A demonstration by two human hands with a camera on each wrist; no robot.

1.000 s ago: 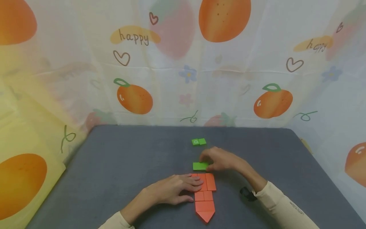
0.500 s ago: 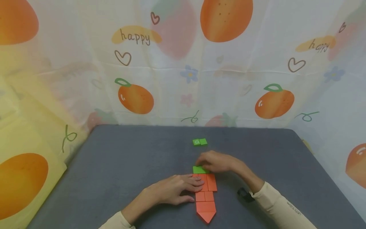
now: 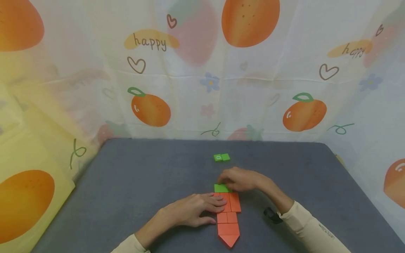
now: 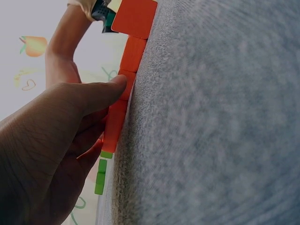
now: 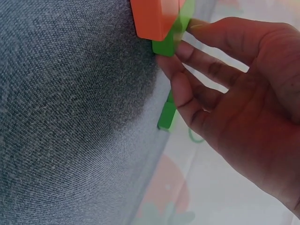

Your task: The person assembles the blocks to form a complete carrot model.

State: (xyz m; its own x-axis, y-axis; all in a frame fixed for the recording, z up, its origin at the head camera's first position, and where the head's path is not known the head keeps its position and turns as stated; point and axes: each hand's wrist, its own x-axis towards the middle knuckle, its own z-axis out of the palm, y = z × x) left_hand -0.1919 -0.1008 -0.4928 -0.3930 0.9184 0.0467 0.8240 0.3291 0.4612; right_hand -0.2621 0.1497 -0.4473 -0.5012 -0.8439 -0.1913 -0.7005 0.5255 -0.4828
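Orange blocks lie flat, fitted edge to edge in a column with a triangular block at the near end. My left hand rests on the wider orange blocks at the far end, fingers extended over them and the thumb beside the column. A green rectangular block lies against that far end. My right hand holds the green block from its right side, thumb and curled fingers at its edges. In the right wrist view, the green block sits right against an orange block.
Two small green blocks, one marked with a letter, lie farther back on the grey tabletop. A fruit-print curtain hangs behind the table and along its sides. A dark band shows by the right cuff.
My right hand has drawn the green block toward me, closing the gap to the orange blocks; it barely moves in the last half second. My left hand stays on the orange blocks.
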